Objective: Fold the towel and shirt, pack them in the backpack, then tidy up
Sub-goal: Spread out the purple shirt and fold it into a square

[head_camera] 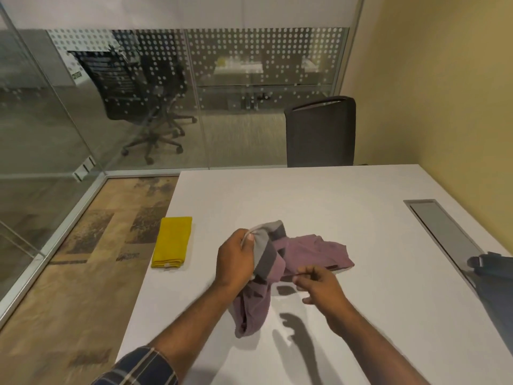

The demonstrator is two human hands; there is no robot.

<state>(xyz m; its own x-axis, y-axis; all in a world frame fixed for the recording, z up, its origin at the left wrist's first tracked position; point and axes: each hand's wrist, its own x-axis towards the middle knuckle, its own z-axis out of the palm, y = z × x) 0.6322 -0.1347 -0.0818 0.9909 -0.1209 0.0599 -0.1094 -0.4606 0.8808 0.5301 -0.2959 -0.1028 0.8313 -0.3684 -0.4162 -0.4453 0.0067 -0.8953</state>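
Holding the shirt (311, 252) in both hands above the table (305, 195), I log the following.

Grip: my left hand (236, 261) has fingers and thumb curled round a bunch of the grey striped part, lifted off the surface. My right hand (319, 283) pinches a mauve edge between thumb and forefinger, the other fingers loosely bent. One end of the shirt hangs below my left hand; the rest lies crumpled on the table toward the far side.

Edges and room: the table's left edge runs diagonally close to my left forearm, the floor (83, 259) dropping away beyond it. Bare white tabletop extends from the shirt to the far edge and off to the right.

Other items: towel (172, 241), yellow, already folded to a neat rectangle, lies flat at the left edge, apart from the shirt. Backpack (491, 284), dark, only partly in view at the right border, well apart from the shirt. A grey cable hatch (441, 226) is set flush in the table between the shirt and the backpack. A dark chair (322, 132) stands at the far edge.

Room: glass partition (111, 107) with a dot pattern to the left and ahead, office chairs (138, 87) behind it; yellow wall (444, 93) to the right.
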